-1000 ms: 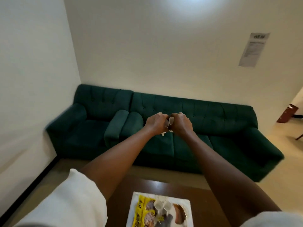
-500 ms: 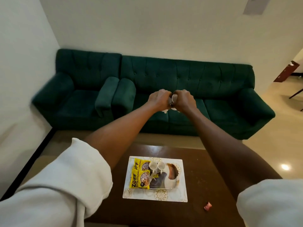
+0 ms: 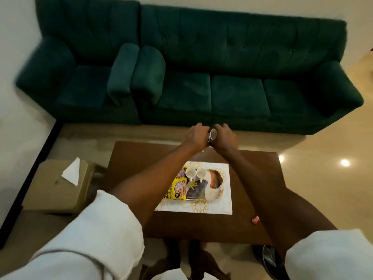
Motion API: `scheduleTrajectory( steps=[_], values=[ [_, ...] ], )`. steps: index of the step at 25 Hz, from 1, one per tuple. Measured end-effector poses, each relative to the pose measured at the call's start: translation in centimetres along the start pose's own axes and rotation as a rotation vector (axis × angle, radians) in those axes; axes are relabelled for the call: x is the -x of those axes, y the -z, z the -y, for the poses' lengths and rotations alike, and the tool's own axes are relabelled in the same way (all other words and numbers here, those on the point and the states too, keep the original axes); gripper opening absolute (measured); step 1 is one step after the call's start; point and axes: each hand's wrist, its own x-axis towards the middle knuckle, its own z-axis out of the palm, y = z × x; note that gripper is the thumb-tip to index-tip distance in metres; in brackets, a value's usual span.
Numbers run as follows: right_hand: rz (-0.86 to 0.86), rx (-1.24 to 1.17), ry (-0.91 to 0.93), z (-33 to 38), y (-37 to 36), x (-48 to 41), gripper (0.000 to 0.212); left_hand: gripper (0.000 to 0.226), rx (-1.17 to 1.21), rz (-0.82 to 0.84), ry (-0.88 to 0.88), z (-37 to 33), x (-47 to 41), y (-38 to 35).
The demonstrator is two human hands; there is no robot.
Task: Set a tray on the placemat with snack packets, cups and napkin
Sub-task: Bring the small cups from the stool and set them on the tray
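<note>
My left hand point(image 3: 194, 136) and my right hand point(image 3: 225, 138) are pressed together above the far edge of the brown table point(image 3: 141, 158). Both are closed around a small pale round object point(image 3: 213, 134); I cannot tell what it is. Below my forearms a white patterned placemat point(image 3: 224, 207) lies on the table. A clear tray point(image 3: 194, 197) rests on it, holding a yellow snack packet point(image 3: 178, 188), a dark packet, and two white cups point(image 3: 190, 172) point(image 3: 201, 173). A folded white napkin point(image 3: 71, 172) lies on a cardboard box to the left, off the tray.
The cardboard box point(image 3: 50, 190) stands on the floor left of the table. A small red wrapper point(image 3: 256, 219) lies near the table's right front. A dark green sofa point(image 3: 232, 91) fills the space behind the table.
The view has tilted down from the sofa and wall to the table, box and napkin. My hands stay joined around the small object and have come lower, over the table's far edge.
</note>
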Motion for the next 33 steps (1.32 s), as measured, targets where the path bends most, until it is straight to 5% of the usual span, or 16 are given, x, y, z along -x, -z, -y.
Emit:
scheduleTrajectory(
  steps=[6,13,19,28,33],
  values=[
    [0.272,0.028,-0.087,-6.7,-14.9,0.8,0.045,0.035,0.009,0.193,0.186,5.9,1.8,-16.5],
    [0.360,-0.068,-0.183,-12.5,-27.5,1.2,0.057,0.053,-0.001,0.292,0.284,11.4,2.3,-29.9],
    [0.346,-0.046,-0.161,-13.9,-31.7,1.5,0.063,0.070,-0.015,0.294,0.294,13.4,3.0,-34.1],
    [0.381,-0.059,-0.228,-14.2,-32.7,3.0,0.070,0.060,-0.023,0.293,0.259,14.1,3.8,-35.0],
    [0.385,-0.049,-0.234,-14.6,-33.9,2.1,0.084,0.078,-0.070,0.289,0.258,15.0,3.1,-35.6]
  ],
)
